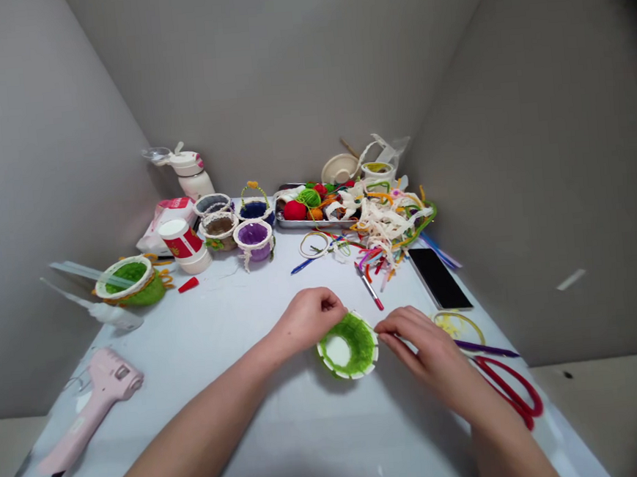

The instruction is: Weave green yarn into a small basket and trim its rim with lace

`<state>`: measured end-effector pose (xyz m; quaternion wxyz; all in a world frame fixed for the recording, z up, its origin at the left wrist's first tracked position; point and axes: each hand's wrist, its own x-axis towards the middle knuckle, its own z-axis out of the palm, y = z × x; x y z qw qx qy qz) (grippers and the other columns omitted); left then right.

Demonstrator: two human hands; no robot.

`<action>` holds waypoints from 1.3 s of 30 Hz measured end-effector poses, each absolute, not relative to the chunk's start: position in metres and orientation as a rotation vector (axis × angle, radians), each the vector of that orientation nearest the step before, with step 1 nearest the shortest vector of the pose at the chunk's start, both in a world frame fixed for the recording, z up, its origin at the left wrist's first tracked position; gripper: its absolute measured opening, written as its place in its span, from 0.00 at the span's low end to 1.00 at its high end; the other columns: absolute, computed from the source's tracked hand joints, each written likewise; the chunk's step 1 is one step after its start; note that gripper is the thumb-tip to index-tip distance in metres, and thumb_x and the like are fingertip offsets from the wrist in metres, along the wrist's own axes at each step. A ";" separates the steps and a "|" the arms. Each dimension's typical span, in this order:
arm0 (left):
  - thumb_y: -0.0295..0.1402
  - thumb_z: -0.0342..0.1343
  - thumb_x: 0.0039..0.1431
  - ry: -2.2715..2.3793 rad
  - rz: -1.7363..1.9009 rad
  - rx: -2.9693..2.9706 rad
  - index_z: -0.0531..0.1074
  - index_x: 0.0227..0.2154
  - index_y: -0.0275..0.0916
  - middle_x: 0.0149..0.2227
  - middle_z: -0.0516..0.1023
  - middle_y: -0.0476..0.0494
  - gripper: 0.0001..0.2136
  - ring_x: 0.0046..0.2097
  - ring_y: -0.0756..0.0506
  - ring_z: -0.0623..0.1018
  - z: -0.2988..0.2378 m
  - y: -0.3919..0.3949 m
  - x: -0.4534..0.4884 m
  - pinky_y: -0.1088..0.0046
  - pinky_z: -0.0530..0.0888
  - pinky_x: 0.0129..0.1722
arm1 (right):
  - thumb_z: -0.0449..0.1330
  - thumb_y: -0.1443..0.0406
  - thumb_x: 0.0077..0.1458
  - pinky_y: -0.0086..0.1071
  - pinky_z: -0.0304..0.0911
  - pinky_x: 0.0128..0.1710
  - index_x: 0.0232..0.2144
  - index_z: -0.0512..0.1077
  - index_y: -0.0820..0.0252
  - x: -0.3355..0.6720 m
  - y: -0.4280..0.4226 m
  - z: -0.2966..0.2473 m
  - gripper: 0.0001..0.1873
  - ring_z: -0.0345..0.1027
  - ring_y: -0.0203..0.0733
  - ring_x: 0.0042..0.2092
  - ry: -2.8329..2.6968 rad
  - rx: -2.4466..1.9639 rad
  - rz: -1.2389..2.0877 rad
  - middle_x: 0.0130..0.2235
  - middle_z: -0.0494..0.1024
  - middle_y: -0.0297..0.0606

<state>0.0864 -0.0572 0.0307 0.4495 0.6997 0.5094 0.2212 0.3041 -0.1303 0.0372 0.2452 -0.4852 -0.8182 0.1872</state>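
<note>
Fingers (336,312) of the left hand (308,319) are curled shut on the rim of the green-wound cup (349,346) at its 10 o'clock edge. The right hand (423,342) pinches the same rim at 3 o'clock, fingertips pressed together. Whether a strand of yarn lies between them I cannot tell. The cup is a small white paper one with green yarn woven round its wall. It sits open side up on the table (236,311), near the front and between the two hands.

At 4 o'clock from the cup, beyond the right wrist, lie red scissors (511,391), with a purple pipe cleaner (484,348) and a yellow ring (458,324) just above them. A dark phone (438,278) lies at 2 o'clock and a red pen (372,291) at 1 o'clock. Farther out at 1 o'clock is a heap of pipe cleaners and pale strips (389,225). At 12 o'clock stands a metal tray (289,222) holding yarn balls. Small yarn baskets (253,238) cluster at 11 o'clock beside a red-and-white cup (183,243). A green basket (130,280) stands at 10 o'clock, and a pink glue gun (96,399) lies at 9 o'clock.
</note>
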 end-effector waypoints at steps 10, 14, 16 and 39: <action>0.36 0.53 0.50 1.301 0.513 1.709 0.75 0.27 0.36 0.30 0.80 0.47 0.09 0.33 0.47 0.76 0.035 -0.058 0.082 0.73 0.69 0.33 | 0.51 0.65 0.66 0.35 0.62 0.40 0.35 0.69 0.57 0.300 -0.128 0.030 0.08 0.66 0.41 0.40 -2.089 -1.299 0.663 0.35 0.72 0.39; 0.35 0.53 0.50 1.305 0.504 1.705 0.75 0.27 0.36 0.29 0.79 0.47 0.09 0.32 0.47 0.76 0.035 -0.058 0.083 0.74 0.68 0.32 | 0.51 0.66 0.65 0.35 0.61 0.40 0.36 0.69 0.57 0.302 -0.129 0.030 0.07 0.66 0.42 0.40 -2.099 -1.272 0.637 0.35 0.73 0.39; 0.36 0.53 0.50 1.304 0.505 1.709 0.76 0.27 0.36 0.29 0.79 0.48 0.09 0.32 0.47 0.76 0.035 -0.058 0.083 0.74 0.68 0.32 | 0.52 0.66 0.65 0.34 0.61 0.40 0.36 0.69 0.57 0.303 -0.128 0.029 0.07 0.66 0.41 0.39 -2.110 -1.248 0.610 0.35 0.73 0.39; 0.37 0.59 0.47 0.939 0.381 1.569 0.78 0.31 0.34 0.32 0.79 0.45 0.12 0.35 0.48 0.75 0.039 -0.047 0.096 0.75 0.70 0.36 | 0.55 0.67 0.59 0.30 0.62 0.39 0.33 0.72 0.58 0.283 -0.114 -0.006 0.06 0.67 0.38 0.36 -1.795 -1.274 0.912 0.33 0.74 0.35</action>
